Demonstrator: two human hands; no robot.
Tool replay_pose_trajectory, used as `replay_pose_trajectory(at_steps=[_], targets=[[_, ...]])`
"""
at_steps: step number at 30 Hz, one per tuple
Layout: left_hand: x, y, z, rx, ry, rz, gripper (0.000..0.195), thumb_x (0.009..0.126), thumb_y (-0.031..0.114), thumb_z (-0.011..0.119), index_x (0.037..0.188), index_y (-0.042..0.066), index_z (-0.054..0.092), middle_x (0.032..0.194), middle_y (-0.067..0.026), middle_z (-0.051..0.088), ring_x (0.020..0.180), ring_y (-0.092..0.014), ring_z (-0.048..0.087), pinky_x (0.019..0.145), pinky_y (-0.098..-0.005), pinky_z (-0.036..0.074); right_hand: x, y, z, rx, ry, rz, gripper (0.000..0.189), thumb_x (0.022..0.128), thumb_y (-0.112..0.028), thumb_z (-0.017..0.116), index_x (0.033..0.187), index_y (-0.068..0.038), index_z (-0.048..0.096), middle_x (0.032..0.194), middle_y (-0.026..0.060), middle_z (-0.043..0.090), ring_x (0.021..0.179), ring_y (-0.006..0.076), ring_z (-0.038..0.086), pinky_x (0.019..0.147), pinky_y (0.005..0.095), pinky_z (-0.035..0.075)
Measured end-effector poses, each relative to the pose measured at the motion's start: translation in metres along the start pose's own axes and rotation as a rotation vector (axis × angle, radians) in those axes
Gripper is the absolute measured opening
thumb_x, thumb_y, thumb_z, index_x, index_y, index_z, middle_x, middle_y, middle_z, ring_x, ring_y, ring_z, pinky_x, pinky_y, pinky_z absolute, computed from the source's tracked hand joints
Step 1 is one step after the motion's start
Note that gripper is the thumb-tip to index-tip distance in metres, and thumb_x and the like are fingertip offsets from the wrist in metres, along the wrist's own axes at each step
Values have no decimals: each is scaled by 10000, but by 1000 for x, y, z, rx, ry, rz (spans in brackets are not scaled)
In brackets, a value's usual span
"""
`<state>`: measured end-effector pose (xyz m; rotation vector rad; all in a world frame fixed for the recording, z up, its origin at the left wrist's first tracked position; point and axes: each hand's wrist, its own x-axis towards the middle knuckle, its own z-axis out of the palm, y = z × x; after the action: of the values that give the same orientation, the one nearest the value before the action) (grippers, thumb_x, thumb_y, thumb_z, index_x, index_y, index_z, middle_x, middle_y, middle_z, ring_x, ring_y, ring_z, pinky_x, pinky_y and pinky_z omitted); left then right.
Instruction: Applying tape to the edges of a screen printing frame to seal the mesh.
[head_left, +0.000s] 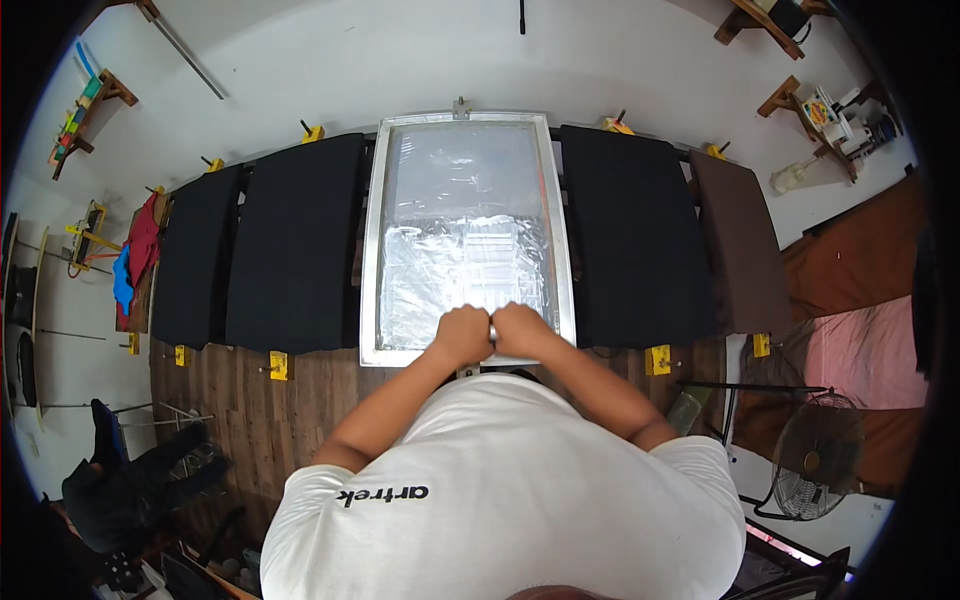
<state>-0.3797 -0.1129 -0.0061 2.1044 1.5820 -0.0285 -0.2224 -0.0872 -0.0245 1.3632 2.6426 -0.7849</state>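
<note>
An aluminium-framed screen (372, 262), apparently a screen-printing screen, lies before me, its middle covered by shiny, wrinkled clear film (465, 180). Over its near part, my left hand (465, 335) and my right hand (523, 330) are side by side with curled fingers. A small pale, shiny piece shows between them; whether either hand grips anything is hidden. Black cloth-covered boards lie to the left (296, 247) and right (637, 240) of the screen. A metal bracket (461, 110) stands at the middle of the screen's far edge.
Yellow clamps (279, 366) line the boards' edges. Another black board (196, 259) and red and blue cloth (142, 251) lie left, a brown board (742, 240) right. A standing fan (816, 457) is at lower right. A person in dark clothes (112, 502) is at lower left. Wooden shelves (817, 131) hang on the wall.
</note>
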Motion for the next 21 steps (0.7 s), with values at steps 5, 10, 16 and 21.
replay_pose_trajectory(at_steps=[5, 10, 16, 21], targets=[[36, -26, 16, -64, 336, 13, 259, 691, 218, 770, 861, 31, 711, 894, -197, 688, 816, -380, 696, 733, -469, 576, 35, 5, -12, -37, 208, 71, 183, 681, -137, 729, 822, -21, 724, 868, 226, 707, 831, 393, 698, 758, 484, 576], [1, -18, 40, -66, 341, 54, 292, 655, 215, 797, 858, 28, 700, 895, -178, 650, 776, -363, 687, 712, -463, 574, 7, -8, 26, -64, 224, 21, 186, 680, -115, 738, 839, -23, 709, 887, 187, 711, 886, 350, 695, 783, 460, 579], [-7, 1, 7, -32, 33, -86, 290, 673, 257, 765, 856, 31, 756, 862, -214, 726, 818, -378, 724, 747, -457, 595, -5, -9, -9, -26, -35, -2, 231, 690, -129, 732, 877, 5, 750, 892, 254, 710, 873, 404, 710, 797, 481, 585], [48, -21, -9, -38, 224, -47, 269, 703, 259, 749, 881, 58, 764, 894, -191, 733, 837, -367, 724, 768, -464, 595, 49, 17, -29, -93, 87, 16, 236, 697, -184, 736, 874, -30, 755, 929, 235, 719, 869, 403, 711, 806, 475, 587]])
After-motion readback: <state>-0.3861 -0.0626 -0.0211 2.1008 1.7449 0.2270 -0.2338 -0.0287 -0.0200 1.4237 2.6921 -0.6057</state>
